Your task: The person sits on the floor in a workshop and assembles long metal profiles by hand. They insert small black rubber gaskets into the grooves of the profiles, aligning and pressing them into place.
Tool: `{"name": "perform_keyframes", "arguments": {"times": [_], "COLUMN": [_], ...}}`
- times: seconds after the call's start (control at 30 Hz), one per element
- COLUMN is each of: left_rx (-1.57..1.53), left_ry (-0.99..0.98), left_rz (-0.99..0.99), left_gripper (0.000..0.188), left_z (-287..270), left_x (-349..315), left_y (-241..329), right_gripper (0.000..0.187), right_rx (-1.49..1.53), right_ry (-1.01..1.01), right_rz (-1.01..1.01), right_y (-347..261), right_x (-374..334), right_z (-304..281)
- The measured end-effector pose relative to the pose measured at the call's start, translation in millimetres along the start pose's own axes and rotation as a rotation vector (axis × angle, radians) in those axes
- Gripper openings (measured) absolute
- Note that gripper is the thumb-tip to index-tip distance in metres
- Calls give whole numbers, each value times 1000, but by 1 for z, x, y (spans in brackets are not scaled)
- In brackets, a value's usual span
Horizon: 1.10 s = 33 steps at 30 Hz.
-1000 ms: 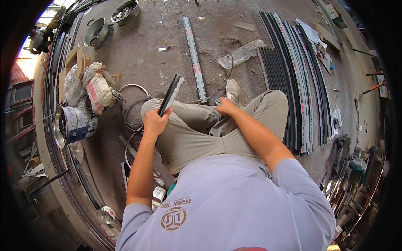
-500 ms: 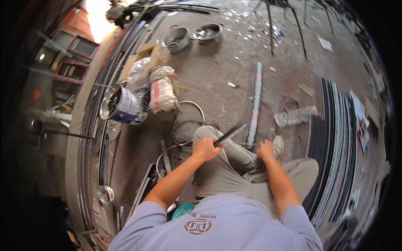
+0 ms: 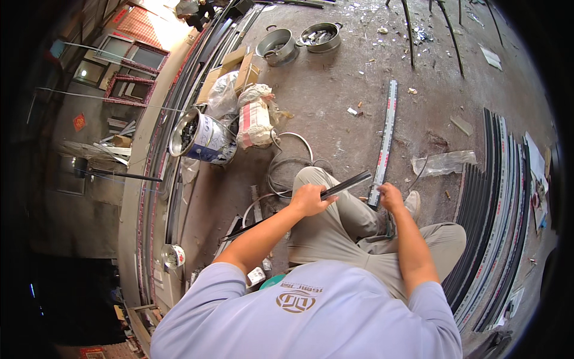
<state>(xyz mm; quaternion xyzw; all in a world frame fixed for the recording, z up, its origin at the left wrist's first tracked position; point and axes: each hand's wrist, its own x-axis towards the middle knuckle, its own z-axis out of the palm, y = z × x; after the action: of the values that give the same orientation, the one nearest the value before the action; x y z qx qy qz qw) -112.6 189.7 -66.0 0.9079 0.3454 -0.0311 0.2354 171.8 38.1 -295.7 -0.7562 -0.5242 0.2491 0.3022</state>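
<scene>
My left hand (image 3: 311, 200) is wrapped round a dark, grooved metal profile (image 3: 348, 184). The profile's free end points forward and to the right above my knee, and a thin dark length continues behind the hand along my left forearm. My right hand (image 3: 390, 196) is closed just to the right of that free end, its fingers bent together. Whatever it may pinch is too small or hidden to make out. Beyond both hands, a long profile with white printed film (image 3: 385, 140) lies on the floor, its near end beside my right hand.
A bundle of long dark profiles (image 3: 487, 209) lies at the right, near a clear plastic bag (image 3: 443, 163). At the left are a paint bucket (image 3: 206, 140), a wrapped bundle (image 3: 254, 122) and coiled hose (image 3: 275, 173). Two metal pots (image 3: 287, 54) (image 3: 320, 45) stand farther off.
The whole view has shifted, so the scene sits farther right. The held profile lies flatter. A thin pale strand between my hands no longer shows clearly.
</scene>
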Motion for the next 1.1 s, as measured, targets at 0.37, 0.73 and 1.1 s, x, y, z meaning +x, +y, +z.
{"name": "perform_keyframes", "arguments": {"times": [0.37, 0.73, 1.1], "left_rx": [41, -153, -220], "left_ry": [-4, -194, -145], "left_rz": [168, 496, 482], "left_gripper": [47, 43, 45], "left_z": [-3, -23, -25], "left_x": [-22, -34, -38], "left_y": [-3, -20, -33], "right_gripper": [10, 30, 16], "right_rx": [400, 1035, 404], "right_ry": [-99, -197, -325], "right_rz": [-74, -190, 143], "right_y": [-140, -198, -142], "right_x": [-30, -65, -106], "right_z": [-15, -1, -110]}}
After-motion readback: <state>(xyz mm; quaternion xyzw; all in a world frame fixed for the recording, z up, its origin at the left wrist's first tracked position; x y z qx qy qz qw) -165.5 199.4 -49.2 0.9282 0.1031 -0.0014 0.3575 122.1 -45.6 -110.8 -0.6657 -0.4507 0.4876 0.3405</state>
